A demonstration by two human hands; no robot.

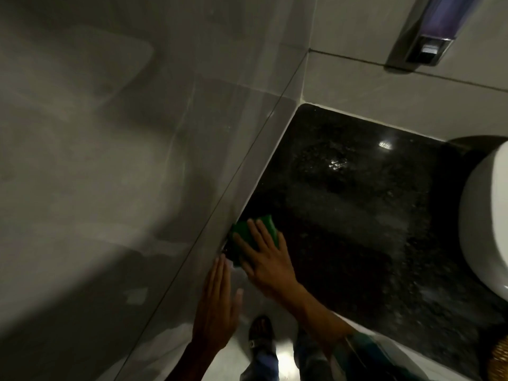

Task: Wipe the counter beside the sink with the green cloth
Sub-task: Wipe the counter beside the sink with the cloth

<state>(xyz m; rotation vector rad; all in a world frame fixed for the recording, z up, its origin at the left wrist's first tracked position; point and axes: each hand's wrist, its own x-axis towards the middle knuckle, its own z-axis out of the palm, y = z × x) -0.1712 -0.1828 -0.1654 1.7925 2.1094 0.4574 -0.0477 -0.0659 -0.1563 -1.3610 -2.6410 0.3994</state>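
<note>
The green cloth (264, 228) lies on the black speckled counter (357, 204), at its near left corner against the side wall. My right hand (265, 259) rests flat on the cloth with its fingers spread, pressing it down. My left hand (217, 301) is open, fingers straight, against the grey tiled side wall (123, 174) just below the counter's front edge, holding nothing. The white sink basin (486, 224) stands on the counter at the right edge of the view.
A wall-mounted soap dispenser (428, 34) hangs on the back wall above the counter. Wet streaks glint in the counter's middle. My foot in a sandal (259, 334) stands on the pale floor below. A woven item (501, 356) shows at the bottom right.
</note>
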